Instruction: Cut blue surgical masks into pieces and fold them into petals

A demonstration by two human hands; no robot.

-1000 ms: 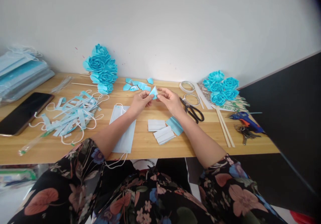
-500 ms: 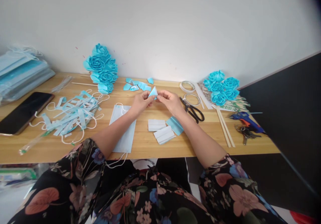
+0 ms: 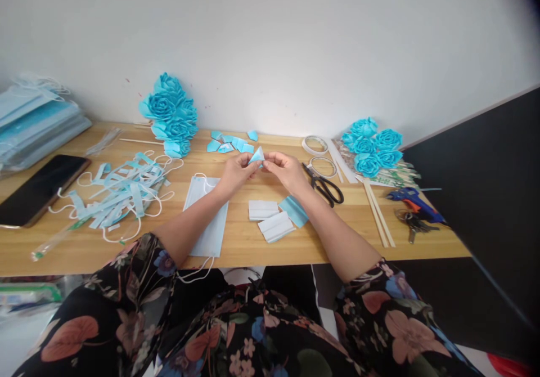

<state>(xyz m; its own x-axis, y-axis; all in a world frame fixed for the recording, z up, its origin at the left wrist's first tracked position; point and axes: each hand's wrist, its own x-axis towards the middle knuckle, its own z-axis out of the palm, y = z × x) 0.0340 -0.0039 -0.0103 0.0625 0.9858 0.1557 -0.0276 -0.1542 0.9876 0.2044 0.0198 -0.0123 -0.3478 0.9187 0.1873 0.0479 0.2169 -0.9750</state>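
Note:
Between my two hands, above the middle of the table, is a folded blue mask piece (image 3: 257, 156) with a pointed top. My left hand (image 3: 238, 173) pinches its left side between thumb and fingers. On its right lower edge, my right hand (image 3: 287, 169) pinches with thumb and forefinger. Just behind the hands lie several folded blue petal pieces (image 3: 230, 143). Nearer me are cut white mask pieces (image 3: 276, 227) and a blue one (image 3: 294, 210), partly under my right forearm. A whole face mask (image 3: 206, 214) lies beneath my left forearm.
Black scissors (image 3: 324, 187) and tape rolls (image 3: 315, 146) lie right of my hands. Farther right are blue flowers (image 3: 367, 146), wooden sticks (image 3: 378, 214), a glue gun (image 3: 415, 203) and keys (image 3: 414, 226). Leftward are flowers (image 3: 171, 115), mask scraps (image 3: 126, 191), a phone (image 3: 42, 188) and stacked masks (image 3: 40, 121).
The pointed tip of the blue piece has tilted slightly in my fingers. Both hands have stayed almost in place.

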